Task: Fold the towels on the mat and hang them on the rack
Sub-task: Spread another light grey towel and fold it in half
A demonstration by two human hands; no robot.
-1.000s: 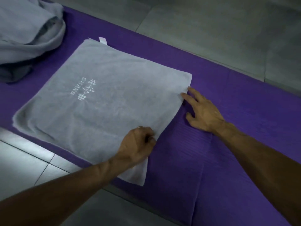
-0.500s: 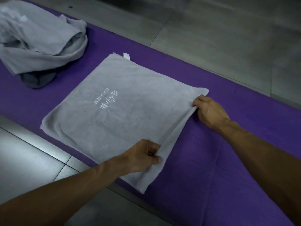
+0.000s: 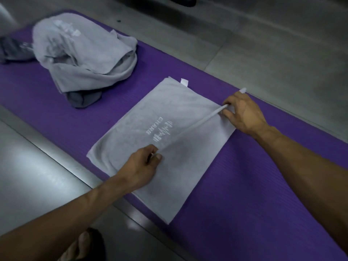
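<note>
1. At far left I see a crumpled pile of grey towels (image 3: pixel 84 53) heaped on the purple mat (image 3: pixel 244 194), with a darker grey cloth (image 3: pixel 84 99) poking out from under its near edge
2. The flat grey towel (image 3: pixel 135 132) lies in the middle of the mat, well apart from the pile; its long axis runs from near-right to far-left, and a white tag (image 3: pixel 184 82) sticks out at the far edge
3. The left hand (image 3: pixel 143 164) has thumb and fingers curled tight, pinching the near end of a raised fold of the towel
4. White lettering (image 3: pixel 160 130) on the towel sits just beyond that hand, beside the fold line
5. The fold runs taut as a straight ridge from the left hand up to the right hand (image 3: pixel 243 112)
6. The right hand pinches the far end of the fold between thumb and fingers, narrow grip, with a bit of cloth showing past the fingertips
7. A foot in a sandal (image 3: pixel 84 245) shows at the bottom edge on the grey floor (image 3: pixel 282 44)
</note>
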